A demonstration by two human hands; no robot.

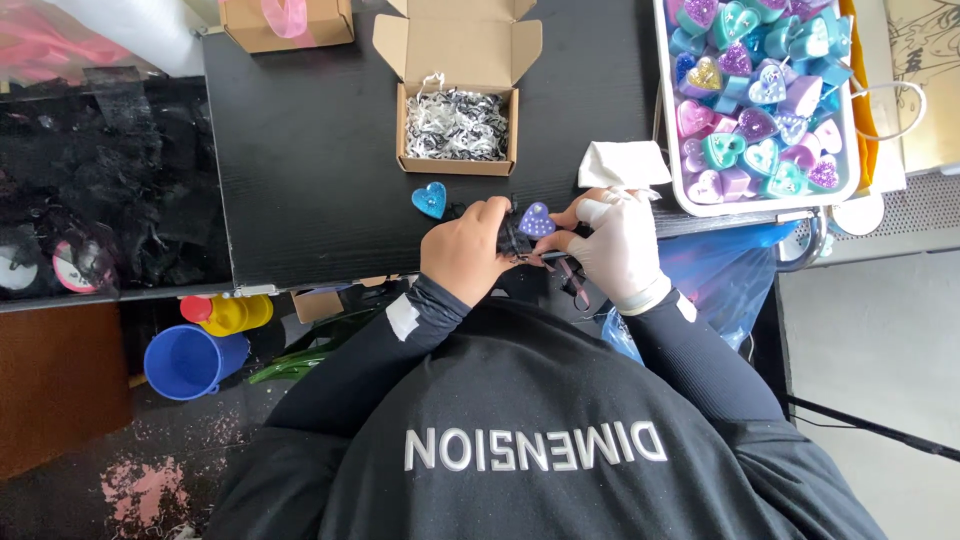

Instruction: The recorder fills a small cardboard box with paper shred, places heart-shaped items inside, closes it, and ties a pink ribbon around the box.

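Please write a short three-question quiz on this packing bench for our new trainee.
1. True or false: the right hand wears a white glove.
2. What fills the open box? A) shredded paper B) hearts C) tape
3. What colour is the heart lying alone on the table?

Key: 1 true. 2 A. 3 blue. Both the right hand and the bare left hand hold a purple heart; the tray holds many more.
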